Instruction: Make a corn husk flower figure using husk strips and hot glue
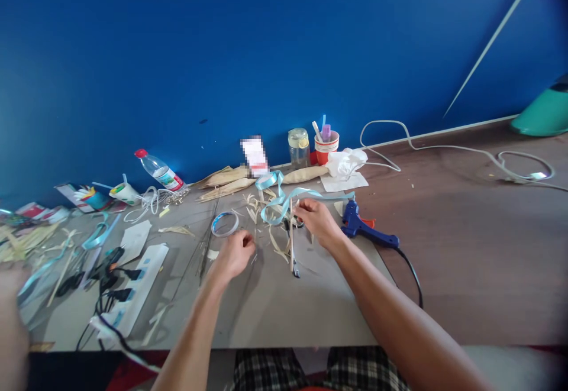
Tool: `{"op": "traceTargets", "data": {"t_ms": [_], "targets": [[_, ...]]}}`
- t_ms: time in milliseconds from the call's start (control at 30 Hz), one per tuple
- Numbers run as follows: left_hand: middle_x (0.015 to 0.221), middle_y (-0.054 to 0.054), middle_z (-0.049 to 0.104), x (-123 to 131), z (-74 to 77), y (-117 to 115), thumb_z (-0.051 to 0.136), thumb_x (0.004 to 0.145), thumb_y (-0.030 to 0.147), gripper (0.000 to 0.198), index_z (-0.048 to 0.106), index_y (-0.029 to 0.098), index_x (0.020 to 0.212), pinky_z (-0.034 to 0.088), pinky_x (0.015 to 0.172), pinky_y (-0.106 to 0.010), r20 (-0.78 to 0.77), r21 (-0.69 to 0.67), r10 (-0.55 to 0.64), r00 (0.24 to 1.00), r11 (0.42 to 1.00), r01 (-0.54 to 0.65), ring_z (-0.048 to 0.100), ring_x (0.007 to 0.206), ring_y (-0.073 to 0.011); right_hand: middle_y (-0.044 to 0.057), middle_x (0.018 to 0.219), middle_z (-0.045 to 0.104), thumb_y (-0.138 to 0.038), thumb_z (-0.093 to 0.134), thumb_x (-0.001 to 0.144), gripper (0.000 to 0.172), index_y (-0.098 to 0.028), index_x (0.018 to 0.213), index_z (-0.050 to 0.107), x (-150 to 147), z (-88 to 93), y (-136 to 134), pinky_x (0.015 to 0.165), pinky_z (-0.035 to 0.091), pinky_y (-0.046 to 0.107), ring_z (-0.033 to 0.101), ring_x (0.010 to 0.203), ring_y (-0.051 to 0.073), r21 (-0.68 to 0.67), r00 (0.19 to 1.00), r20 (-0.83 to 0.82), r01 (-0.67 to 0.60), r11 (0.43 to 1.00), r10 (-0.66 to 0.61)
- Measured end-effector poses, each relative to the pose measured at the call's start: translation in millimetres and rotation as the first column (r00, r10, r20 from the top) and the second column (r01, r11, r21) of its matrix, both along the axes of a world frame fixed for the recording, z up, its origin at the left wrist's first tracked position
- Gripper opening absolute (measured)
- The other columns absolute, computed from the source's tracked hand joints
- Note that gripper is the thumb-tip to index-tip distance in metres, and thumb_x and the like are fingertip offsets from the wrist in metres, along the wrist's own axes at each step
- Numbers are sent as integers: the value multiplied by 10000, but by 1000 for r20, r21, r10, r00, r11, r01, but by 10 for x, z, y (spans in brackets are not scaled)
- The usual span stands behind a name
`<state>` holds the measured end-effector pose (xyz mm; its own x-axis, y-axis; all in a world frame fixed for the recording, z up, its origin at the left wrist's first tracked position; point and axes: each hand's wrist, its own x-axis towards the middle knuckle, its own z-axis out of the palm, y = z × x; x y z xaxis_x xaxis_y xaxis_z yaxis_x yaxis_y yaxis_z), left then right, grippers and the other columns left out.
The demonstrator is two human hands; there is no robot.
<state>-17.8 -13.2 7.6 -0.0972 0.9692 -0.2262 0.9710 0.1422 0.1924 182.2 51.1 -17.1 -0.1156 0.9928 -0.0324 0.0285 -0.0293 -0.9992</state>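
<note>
My right hand (317, 219) is closed in a pinch at the upper end of a thin wooden stick (291, 237). Beneath the stick a black pen (296, 270) lies on the grey board. My left hand (235, 253) has its fingers curled together just below a roll of clear tape (225, 224); whatever they hold, if anything, is too small to make out. Light blue ribbon (277, 207) loops beyond both hands, with scraps of dry husk (277, 243) scattered around. To the right of my right hand lies a blue glue gun (366, 225).
A white power strip (144, 284) with plugs and cables is at left, near another person's blurred arm (13, 326). Along the blue wall stand a bottle (160, 171), a jar (299, 149) and paper cups (326, 149). A white cable (465, 147) runs across the right side.
</note>
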Motion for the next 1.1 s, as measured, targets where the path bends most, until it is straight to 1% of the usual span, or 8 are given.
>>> {"op": "traceTargets", "data": {"t_ms": [100,200,300,367,467,633,867,1100], "targets": [[711,10,597,-87,70,-12,429,806,279,170,553,177,752,401,605,-215,225,187,-89,970,981,47,548,651,-120,-49,518,475,-349,557,689,184,-172,666,514,-33,69,-51,525,305,225,400,498,86,-46,959,-242,-163,986,147],[687,15,570,-264,43,88,433,800,252,138,551,180,797,416,607,-221,253,217,-5,967,975,-51,546,620,-119,-49,507,476,-342,584,687,195,-165,646,515,-58,76,-79,531,303,227,389,492,79,-55,952,-232,-217,975,199],[1051,-84,569,-388,-15,229,483,745,138,335,497,147,1080,458,694,-239,226,362,116,967,912,-194,602,689,-105,-47,513,480,-343,584,692,195,-163,644,526,-70,25,-64,535,304,232,391,497,81,-94,975,-160,-169,981,153],[1200,-122,511,-363,-31,284,465,757,105,414,475,171,1166,453,796,-258,137,459,76,988,878,-131,615,886,-138,-46,516,485,-342,580,696,189,-163,655,536,-74,-9,-48,534,305,233,395,500,82,-113,983,-131,-142,983,127],[972,-98,640,-199,-42,291,441,836,238,196,620,192,899,430,849,-331,-103,249,-61,993,965,86,614,936,-217,-47,512,487,-341,579,693,189,-163,649,535,-75,-21,-37,529,306,233,398,497,82,-119,985,-116,-141,983,127],[975,-170,677,2,-134,313,457,824,340,287,666,146,850,457,728,-325,-188,-54,-3,982,998,-7,636,932,-280,-49,496,481,-343,581,674,196,-161,626,527,-61,-7,-34,513,305,232,405,488,82,-149,990,-80,-126,981,115],[968,-193,692,19,-205,447,451,777,186,264,695,127,861,453,712,-298,-164,-83,52,985,994,-66,647,924,-264,-41,462,493,-328,599,642,183,-160,593,544,-51,-69,-7,470,291,222,408,458,82,-216,993,-75,-103,971,89],[872,-125,709,-101,-219,373,427,799,235,260,673,167,846,438,664,-280,-91,-28,117,989,992,-119,655,848,-229,-40,475,503,-312,605,632,169,-151,618,555,-32,-57,5,499,314,230,429,470,80,-235,991,-106,-103,967,80]]}}
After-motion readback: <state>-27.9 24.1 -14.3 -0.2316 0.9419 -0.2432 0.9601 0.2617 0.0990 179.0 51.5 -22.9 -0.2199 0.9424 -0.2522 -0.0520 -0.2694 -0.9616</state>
